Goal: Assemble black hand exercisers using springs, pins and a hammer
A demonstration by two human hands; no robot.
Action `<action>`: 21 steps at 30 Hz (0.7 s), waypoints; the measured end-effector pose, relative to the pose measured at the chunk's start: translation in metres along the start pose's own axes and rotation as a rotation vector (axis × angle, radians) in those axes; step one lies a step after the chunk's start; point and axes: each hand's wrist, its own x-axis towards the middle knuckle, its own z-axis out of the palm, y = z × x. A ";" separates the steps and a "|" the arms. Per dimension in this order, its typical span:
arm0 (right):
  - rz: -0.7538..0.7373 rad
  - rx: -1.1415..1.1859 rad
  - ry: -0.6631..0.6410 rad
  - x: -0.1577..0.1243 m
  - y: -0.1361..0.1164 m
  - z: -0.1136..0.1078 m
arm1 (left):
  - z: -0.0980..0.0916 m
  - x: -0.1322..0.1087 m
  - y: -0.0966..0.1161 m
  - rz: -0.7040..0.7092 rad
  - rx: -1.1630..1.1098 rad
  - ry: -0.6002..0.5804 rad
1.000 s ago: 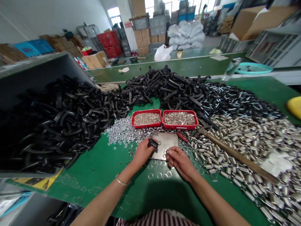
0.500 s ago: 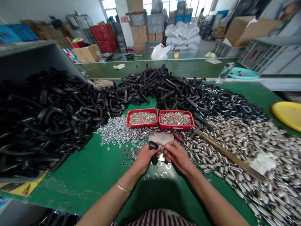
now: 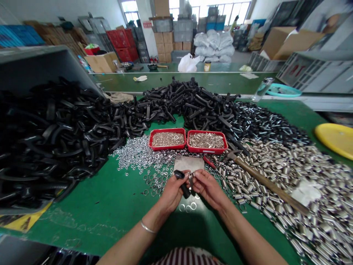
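My left hand is closed round a black curved part, which tilts down between my hands. My right hand pinches a small metal piece against the fingertips of the left; its exact shape is too small to tell. Both hands are over the near edge of a flat metal plate. Several thin rings lie on the green table just below my hands. Behind the plate stand two red trays, one with tiny metal pieces, the other with small pins.
Black parts are heaped behind the trays and in a grey bin at left. Springs cover the right, with a hammer across them. Silver nuts lie left of centre. A yellow lid is far right.
The black part has shifted slightly right and down in my left hand, its lower end now between the hands. Both hands have moved a little, staying together at the fingertips.
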 end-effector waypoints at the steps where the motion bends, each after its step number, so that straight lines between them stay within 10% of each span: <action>1: 0.012 0.028 0.002 0.001 0.001 -0.001 | 0.001 -0.001 0.000 -0.001 -0.013 -0.003; 7: 0.058 0.013 -0.044 0.008 -0.003 -0.006 | -0.001 0.002 0.001 0.031 0.044 -0.058; 15: -0.361 -0.820 0.043 0.019 -0.053 -0.025 | -0.015 0.017 0.038 0.161 0.663 -0.075; 21: -0.292 -0.561 0.078 0.018 -0.047 -0.013 | 0.000 0.035 0.029 0.257 0.675 -0.015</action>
